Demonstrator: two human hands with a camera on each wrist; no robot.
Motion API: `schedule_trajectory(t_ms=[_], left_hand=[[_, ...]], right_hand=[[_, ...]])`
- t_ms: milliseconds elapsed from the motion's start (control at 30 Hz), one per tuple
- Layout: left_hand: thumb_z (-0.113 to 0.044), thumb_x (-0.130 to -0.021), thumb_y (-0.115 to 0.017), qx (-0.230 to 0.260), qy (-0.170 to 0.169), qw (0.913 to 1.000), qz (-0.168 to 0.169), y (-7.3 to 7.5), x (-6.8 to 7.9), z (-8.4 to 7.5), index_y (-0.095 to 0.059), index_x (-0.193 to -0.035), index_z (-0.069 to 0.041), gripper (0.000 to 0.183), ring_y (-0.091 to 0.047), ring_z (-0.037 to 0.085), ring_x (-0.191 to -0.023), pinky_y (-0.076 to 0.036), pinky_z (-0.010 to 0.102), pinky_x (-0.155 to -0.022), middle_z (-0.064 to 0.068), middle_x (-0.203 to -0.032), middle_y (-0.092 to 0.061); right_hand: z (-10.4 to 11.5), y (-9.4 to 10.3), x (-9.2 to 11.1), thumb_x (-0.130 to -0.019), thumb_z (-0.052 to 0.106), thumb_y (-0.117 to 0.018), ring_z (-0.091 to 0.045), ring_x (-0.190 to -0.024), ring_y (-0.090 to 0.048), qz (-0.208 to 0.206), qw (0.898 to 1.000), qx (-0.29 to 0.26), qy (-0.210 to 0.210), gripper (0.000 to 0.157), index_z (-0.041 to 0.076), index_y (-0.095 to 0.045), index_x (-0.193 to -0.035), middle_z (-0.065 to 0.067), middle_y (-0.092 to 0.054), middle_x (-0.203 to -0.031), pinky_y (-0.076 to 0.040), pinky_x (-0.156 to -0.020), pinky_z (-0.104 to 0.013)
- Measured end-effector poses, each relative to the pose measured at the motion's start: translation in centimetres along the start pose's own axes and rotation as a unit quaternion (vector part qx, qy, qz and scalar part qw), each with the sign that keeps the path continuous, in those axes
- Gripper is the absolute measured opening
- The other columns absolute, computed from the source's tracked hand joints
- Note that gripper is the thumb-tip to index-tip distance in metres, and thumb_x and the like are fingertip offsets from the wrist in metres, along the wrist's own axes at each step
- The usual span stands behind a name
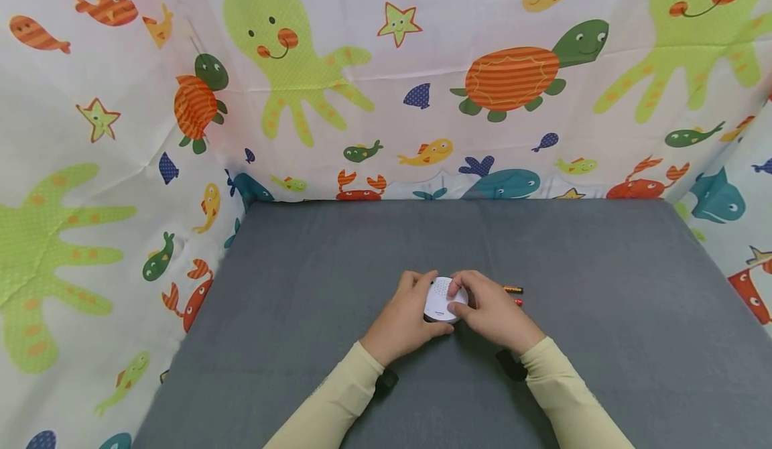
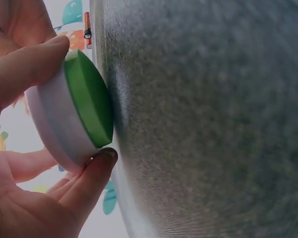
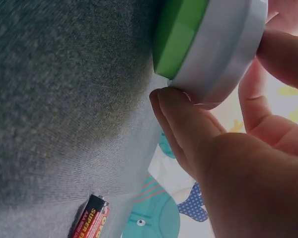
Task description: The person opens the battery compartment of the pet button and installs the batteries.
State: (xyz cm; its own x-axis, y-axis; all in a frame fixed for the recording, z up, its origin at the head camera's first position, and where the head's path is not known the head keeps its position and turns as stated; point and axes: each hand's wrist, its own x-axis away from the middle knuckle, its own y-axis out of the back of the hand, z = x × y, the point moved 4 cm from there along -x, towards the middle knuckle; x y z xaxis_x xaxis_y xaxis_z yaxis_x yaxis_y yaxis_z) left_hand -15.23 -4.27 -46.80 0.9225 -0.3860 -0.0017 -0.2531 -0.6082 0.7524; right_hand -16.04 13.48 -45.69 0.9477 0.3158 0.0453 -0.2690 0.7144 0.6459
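A small round white device (image 1: 439, 296) with a patch of tiny holes on its top is between both hands, close over the grey cloth. Its underside part (image 2: 89, 101) is bright green. The left hand (image 1: 405, 318) grips it from the left, thumb at the near edge and fingers round the far side. From the right, the right hand (image 1: 496, 313) holds it with its thumb and index finger on the white top. Another fingertip (image 3: 169, 99) of that hand lies at the lower rim, near the green part.
Beside the right hand lie two small batteries, one black and orange (image 1: 512, 289), the other red-ended (image 1: 517, 301) and partly hidden. A grey cloth (image 1: 313, 254) covers the table. Sea-animal printed curtains (image 1: 410, 120) hang at the back and sides.
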Motion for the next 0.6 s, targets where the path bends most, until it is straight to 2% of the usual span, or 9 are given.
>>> schedule_trajectory(t_ms=[133, 233, 400, 500, 600], left_hand=[[-0.032, -0.087, -0.094, -0.01, -0.01, 0.9999, 0.0, 0.0, 0.2, -0.3, -0.042, -0.165, -0.008, 0.097, -0.065, 0.023, -0.123, -0.057, 0.036, -0.103, 0.013, -0.149, -0.049], [-0.032, -0.087, -0.094, -0.015, -0.012, 0.9998, 0.008, 0.1, 0.3, -0.4, -0.042, -0.165, -0.007, 0.097, -0.064, 0.023, -0.126, -0.056, 0.037, -0.105, 0.012, -0.153, -0.048], [-0.034, -0.088, -0.093, -0.021, -0.009, 0.9995, 0.02, 0.2, 0.4, -0.5, -0.041, -0.165, -0.008, 0.097, -0.064, 0.023, -0.126, -0.057, 0.039, -0.106, 0.012, -0.155, -0.05], [-0.035, -0.087, -0.093, -0.019, -0.008, 0.9995, 0.024, 0.1, 0.4, -0.5, -0.039, -0.166, -0.007, 0.1, -0.064, 0.023, -0.125, -0.057, 0.039, -0.106, 0.013, -0.154, -0.05], [-0.034, -0.087, -0.093, -0.023, -0.009, 0.9994, 0.025, 0.1, 0.4, -0.4, -0.037, -0.167, -0.007, 0.102, -0.064, 0.023, -0.124, -0.057, 0.038, -0.106, 0.014, -0.153, -0.051]], right_hand=[[0.0, -0.1, 0.0, -0.099, 0.005, -0.073, -0.024, -0.108, -0.06, 0.005, 1.0, 0.003, 0.008, 0.017, 0.018, -0.065, -0.106, -0.006, -0.065, -0.131, -0.049, -0.09, -0.04], [0.0, -0.1, 0.1, -0.098, 0.003, -0.073, -0.029, -0.122, -0.063, 0.005, 1.0, 0.006, 0.023, 0.019, 0.018, -0.064, -0.105, -0.008, -0.065, -0.139, -0.052, -0.098, -0.046], [0.7, 0.0, 0.3, -0.094, 0.008, -0.083, -0.041, -0.141, -0.06, -0.005, 0.995, 0.061, 0.077, 0.021, 0.02, -0.067, -0.102, -0.015, -0.059, -0.157, -0.053, -0.106, -0.058], [1.4, 0.0, 0.4, -0.09, 0.014, -0.088, -0.042, -0.138, -0.061, -0.01, 0.987, 0.114, 0.113, 0.021, 0.02, -0.07, -0.1, -0.016, -0.061, -0.156, -0.055, -0.105, -0.059], [2.0, 0.0, 0.6, -0.089, 0.014, -0.088, -0.038, -0.133, -0.065, -0.009, 0.979, 0.153, 0.136, 0.02, 0.019, -0.072, -0.099, -0.013, -0.065, -0.151, -0.057, -0.102, -0.054]])
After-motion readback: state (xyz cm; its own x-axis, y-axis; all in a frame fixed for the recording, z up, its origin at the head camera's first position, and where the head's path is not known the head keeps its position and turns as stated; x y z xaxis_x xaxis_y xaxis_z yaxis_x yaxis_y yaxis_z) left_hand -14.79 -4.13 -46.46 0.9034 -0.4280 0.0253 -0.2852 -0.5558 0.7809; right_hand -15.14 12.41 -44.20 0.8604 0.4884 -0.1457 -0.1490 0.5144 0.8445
